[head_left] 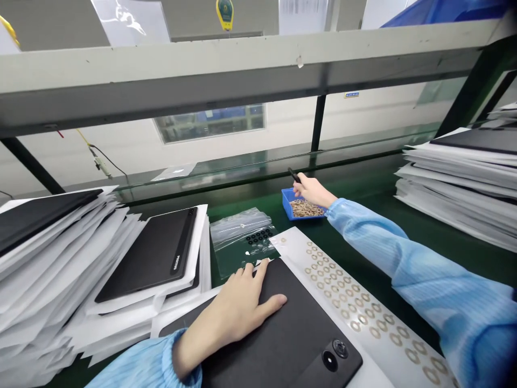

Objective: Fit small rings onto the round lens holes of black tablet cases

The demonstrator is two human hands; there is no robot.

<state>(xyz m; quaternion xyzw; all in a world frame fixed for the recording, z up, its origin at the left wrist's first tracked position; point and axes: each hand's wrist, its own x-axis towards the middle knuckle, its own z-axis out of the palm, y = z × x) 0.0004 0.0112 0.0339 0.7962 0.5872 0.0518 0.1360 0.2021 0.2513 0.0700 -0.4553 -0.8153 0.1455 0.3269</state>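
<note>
My left hand (238,302) lies with fingers spread on a black tablet back cover (291,318), which has two round camera rings at its lower right corner. Beyond it, my right hand (313,189) is closed around a slim black pen-like tool (294,175) over a blue tray (287,203). Small tan ring-shaped pieces (305,209) fill the tray. Between the cover and my right sleeve lies a white sheet (297,242) bearing rows of tan ring stickers. A clear plastic bag (238,229) with small black rings on it sits past my left fingertips.
Stacks of black covers interleaved with white sheets stand at the left (48,269), the near left (153,253) and the right (456,183). A pale shelf beam (242,64) crosses above the green bench (371,188). A cable with a connector (100,164) hangs at the back left.
</note>
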